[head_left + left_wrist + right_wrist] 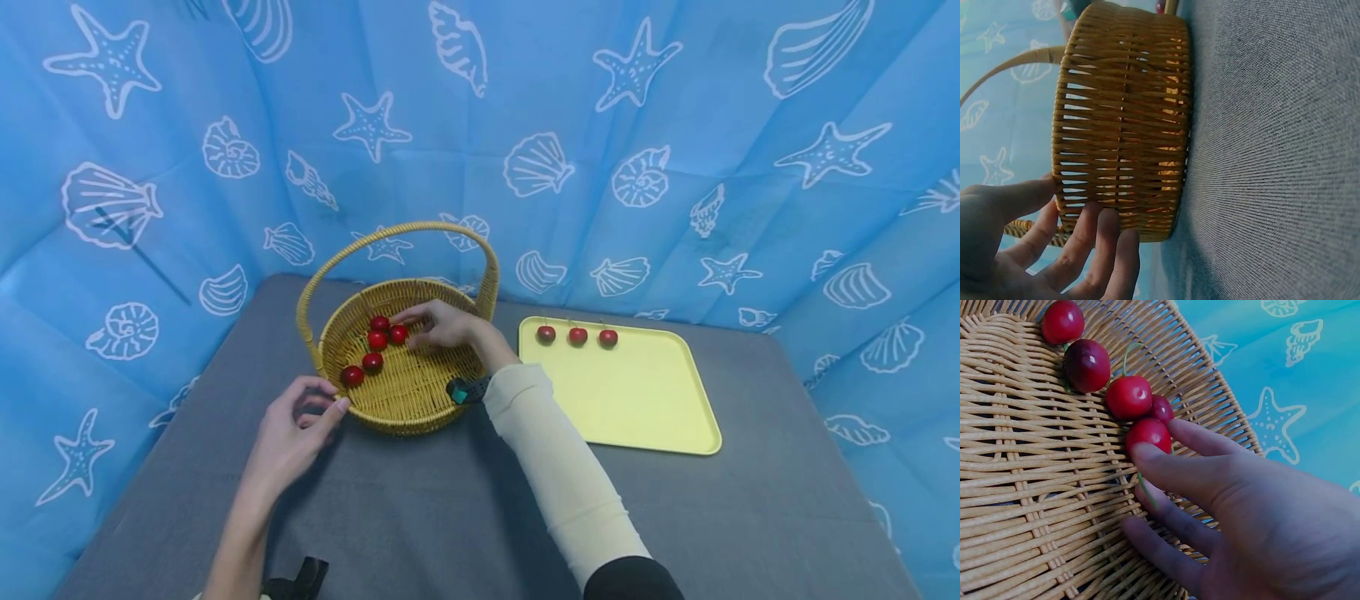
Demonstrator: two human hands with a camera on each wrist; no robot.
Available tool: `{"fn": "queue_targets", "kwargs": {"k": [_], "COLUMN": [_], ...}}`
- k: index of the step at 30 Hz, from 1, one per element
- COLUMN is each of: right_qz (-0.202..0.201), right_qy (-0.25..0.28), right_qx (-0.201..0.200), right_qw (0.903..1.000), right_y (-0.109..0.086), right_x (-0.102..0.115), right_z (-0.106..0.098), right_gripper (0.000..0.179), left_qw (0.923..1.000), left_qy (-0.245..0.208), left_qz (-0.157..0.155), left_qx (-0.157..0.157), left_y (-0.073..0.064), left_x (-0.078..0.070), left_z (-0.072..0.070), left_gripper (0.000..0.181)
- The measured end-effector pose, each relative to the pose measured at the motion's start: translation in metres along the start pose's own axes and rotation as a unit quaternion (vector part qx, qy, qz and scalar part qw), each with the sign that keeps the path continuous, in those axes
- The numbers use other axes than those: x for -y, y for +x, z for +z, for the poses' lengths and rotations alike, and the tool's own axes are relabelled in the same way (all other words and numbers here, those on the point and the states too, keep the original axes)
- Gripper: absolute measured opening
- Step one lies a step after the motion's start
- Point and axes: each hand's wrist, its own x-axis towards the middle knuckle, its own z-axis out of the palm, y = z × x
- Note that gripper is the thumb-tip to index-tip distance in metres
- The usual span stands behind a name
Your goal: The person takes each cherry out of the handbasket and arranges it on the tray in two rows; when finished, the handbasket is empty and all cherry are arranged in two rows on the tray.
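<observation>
A round wicker basket [401,400] with a tall arched handle holds several red cherries [1088,365] along its left and back side. Reaching inside, my right hand [442,323] pinches the nearest cherry [1149,432] between thumb and index finger; its green stem hangs below the thumb. The other fingers are spread over the woven floor. My left hand [300,425] grips the basket's front left rim, thumb [1032,195] at the rim and several fingers against the outer wall.
To the right of the basket lies a yellow tray [622,392] with a row of 3 cherries [577,337] near its back edge. Grey cloth [450,517] covers the table. A blue curtain [465,125] printed with shells and starfish hangs behind.
</observation>
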Motion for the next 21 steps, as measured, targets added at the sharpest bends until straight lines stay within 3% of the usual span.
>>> {"fn": "queue_targets", "kwargs": {"k": [4,12,21], "right_qz": [0.009,0.007,-0.01], "right_qy": [0.012,-0.016,0.026], "right_qx": [0.007,-0.006,-0.034], "right_qw": [0.9999,0.9998,0.999], "right_y": [-0.001,-0.001,-0.014], "right_x": [0.0,0.0,0.004], "right_z": [0.002,0.003,-0.007], "right_gripper": [0.045,0.035,0.041], "left_qw": [1.0,1.0,1.0], "left_qy": [-0.003,-0.007,-0.009], "left_qz": [0.002,0.006,0.002], "left_qx": [0.001,0.002,0.001], "left_y": [0.0,-0.001,0.0], "left_x": [0.0,0.001,0.002], "left_z": [-0.001,-0.001,0.0], "left_gripper": [0.039,0.04,0.041]}}
